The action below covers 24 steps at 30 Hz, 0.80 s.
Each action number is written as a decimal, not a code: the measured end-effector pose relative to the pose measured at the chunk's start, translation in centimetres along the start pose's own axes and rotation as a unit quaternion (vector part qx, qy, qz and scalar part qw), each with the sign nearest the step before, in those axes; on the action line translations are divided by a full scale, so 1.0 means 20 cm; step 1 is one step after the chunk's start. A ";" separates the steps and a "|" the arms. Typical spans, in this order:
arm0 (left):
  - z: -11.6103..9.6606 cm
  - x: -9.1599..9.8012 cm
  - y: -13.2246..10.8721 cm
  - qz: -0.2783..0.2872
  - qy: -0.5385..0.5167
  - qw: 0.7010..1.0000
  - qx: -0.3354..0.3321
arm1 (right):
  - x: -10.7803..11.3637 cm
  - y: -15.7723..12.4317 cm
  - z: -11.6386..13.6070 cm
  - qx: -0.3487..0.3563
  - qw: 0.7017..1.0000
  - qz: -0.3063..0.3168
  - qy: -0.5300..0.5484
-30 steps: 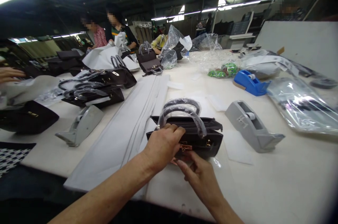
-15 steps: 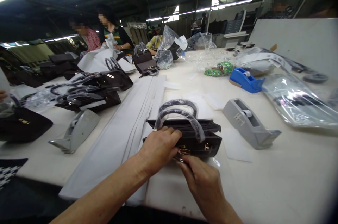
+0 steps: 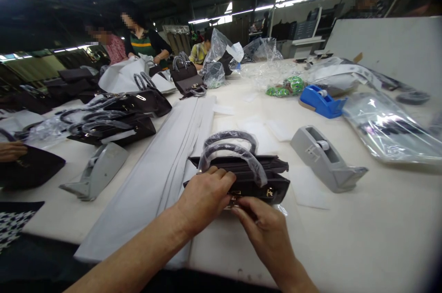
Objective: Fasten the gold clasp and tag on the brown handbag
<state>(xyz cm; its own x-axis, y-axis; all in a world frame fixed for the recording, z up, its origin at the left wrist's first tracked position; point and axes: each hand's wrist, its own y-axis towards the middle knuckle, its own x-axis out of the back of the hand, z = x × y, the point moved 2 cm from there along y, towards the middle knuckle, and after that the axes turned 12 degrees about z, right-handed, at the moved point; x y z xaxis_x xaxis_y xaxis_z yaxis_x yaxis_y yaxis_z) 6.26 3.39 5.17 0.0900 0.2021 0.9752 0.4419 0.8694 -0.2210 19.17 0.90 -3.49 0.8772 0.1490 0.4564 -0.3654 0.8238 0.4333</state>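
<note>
A dark handbag (image 3: 255, 182) with two plastic-wrapped handles (image 3: 229, 138) rests on the white table in front of me. My left hand (image 3: 209, 193) grips the bag's front left part, its fingers bent over the edge below the handles. At the front centre, the fingertips of my right hand (image 3: 264, 219) pinch the gold metal clasp (image 3: 235, 200). Both hands nearly meet there, and the fingers partly cover the metal. A gold fitting (image 3: 270, 191) shows on the bag's right side.
Grey tape dispensers stand right (image 3: 326, 157) and left (image 3: 96, 171), with a blue one (image 3: 321, 101) farther back. White sheets (image 3: 162, 168) lie left of the bag. More dark bags (image 3: 120, 122) are piled beyond them. At the left edge a person's hand (image 3: 13, 150) touches another bag.
My right fingertips have shifted slightly at the clasp, and its metal part has turned. At the left edge, the other person's hand has come farther into view over the dark bag.
</note>
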 end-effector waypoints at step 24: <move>0.01 -0.11 -0.05 -0.143 0.042 0.988 -0.028 | -0.01 -0.03 -0.09 0.039 0.986 -0.105 -0.125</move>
<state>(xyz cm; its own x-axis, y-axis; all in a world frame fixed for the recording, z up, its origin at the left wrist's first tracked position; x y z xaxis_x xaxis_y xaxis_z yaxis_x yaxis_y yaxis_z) 5.46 2.08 3.20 0.0271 -0.0885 0.9957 0.5086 0.8588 0.0625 19.75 1.34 -5.17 0.8351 -0.1687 0.5237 -0.2150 0.7761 0.5928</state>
